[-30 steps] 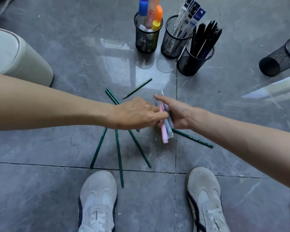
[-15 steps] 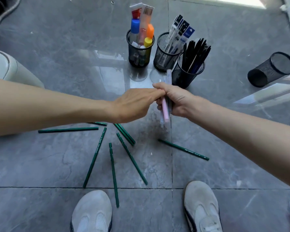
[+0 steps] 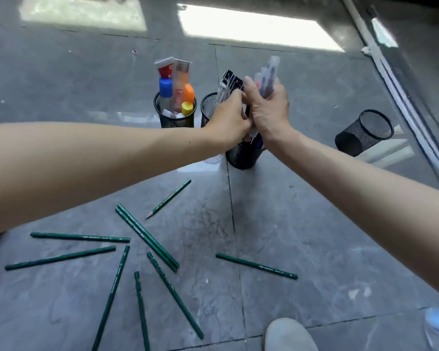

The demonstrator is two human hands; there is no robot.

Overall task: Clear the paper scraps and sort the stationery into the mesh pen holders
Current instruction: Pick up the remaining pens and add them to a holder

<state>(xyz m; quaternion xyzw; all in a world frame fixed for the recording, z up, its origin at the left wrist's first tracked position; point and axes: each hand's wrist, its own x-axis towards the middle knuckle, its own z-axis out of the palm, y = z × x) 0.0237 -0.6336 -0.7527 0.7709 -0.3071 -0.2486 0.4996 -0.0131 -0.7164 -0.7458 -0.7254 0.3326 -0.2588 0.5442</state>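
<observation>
My right hand grips a bundle of pale pens upright, above the front mesh holder. Against it, my left hand has its fingers curled round the lower part of the same bundle; the exact contact is hidden. Behind stand a mesh holder of glue bottles and tubes and one with boxed pens. Several green pencils lie scattered on the grey tile floor near me.
An empty mesh holder lies on its side at the right. My shoe shows at the bottom edge. A glass door frame runs along the right. A small red-and-white scrap lies far back.
Both hands have lifted the pen bundle from the floor and carried it away from me, up over the upright holders. The camera has tilted forward.
</observation>
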